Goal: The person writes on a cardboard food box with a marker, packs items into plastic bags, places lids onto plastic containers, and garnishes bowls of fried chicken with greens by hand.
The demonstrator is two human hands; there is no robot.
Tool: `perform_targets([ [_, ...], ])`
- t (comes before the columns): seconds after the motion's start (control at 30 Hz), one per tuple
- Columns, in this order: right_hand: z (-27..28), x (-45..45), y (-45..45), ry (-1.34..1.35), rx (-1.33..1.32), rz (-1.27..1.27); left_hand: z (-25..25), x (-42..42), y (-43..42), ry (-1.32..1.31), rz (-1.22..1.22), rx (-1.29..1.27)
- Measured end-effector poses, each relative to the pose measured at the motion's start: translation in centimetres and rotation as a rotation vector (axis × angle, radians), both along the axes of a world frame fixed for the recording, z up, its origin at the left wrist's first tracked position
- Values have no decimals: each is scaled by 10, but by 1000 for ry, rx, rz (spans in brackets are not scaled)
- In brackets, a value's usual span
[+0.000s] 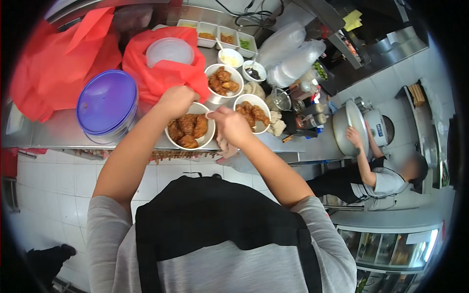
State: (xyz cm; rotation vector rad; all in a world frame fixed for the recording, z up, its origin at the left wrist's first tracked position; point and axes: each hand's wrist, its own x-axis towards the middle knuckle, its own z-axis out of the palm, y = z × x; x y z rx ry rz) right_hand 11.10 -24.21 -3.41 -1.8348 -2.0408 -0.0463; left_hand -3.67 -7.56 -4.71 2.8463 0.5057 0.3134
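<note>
A white bowl of glazed fried chicken [189,131] stands at the counter's front edge, between my hands. My left hand [179,101] is closed over its far left rim beside the red bag; whatever is in the fingertips is hidden. At the right rim, the fingers of my right hand [229,125] are pinched together on the bowl's edge. A second bowl of fried chicken [252,114] sits just right of that hand. Behind them stands a third bowl of chicken [223,81].
Left are a purple-lidded tub [107,102] and a red bag [161,73] with a clear round lid [170,52] on it. Small bowls, topping trays [227,38] and plastic-wrapped stacks [295,56] line the back. To the right a co-worker [376,176] handles a large metal pot [349,128].
</note>
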Motion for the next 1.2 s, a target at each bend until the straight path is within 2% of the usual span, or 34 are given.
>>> perform_targets([
  [0.13,-3,-9,-7,-119,-116,-139,-2,-4,4,1,-6,-12],
  [0.23,15,8,-13,248,-372,-133,14,-12,-1,95,116,5],
  [0.27,21,14,-17,495,-419,-252,17,-14,-5,153,173,10],
  [0.37,14,25,-22,581,-178,-218,15,-14,-8,-32,112,51],
  [0.4,16,19,-21,455,-150,-180,18,-11,-12,-116,72,46],
  [0.5,18,-3,-10,80,-114,-114,9,2,-5,12,-27,54],
  [0.57,9,-14,-2,-164,-167,-120,0,3,-2,-17,-34,55],
  [0.73,21,-29,-8,-342,-471,-103,-5,-2,-3,-98,-14,54],
  [0.83,20,-18,-9,-188,-546,-85,-5,-7,-3,-110,12,68],
  [0.97,40,8,-8,716,-992,-223,-10,-10,-2,-84,128,28],
  [1.0,40,20,-16,900,-1014,-236,-10,-11,-1,-72,168,19],
  [1.1,28,44,-53,1335,-706,-201,-11,-22,3,-84,298,-184],
  [1.2,38,51,-91,1514,-483,-311,-14,-37,-3,-206,373,-320],
])
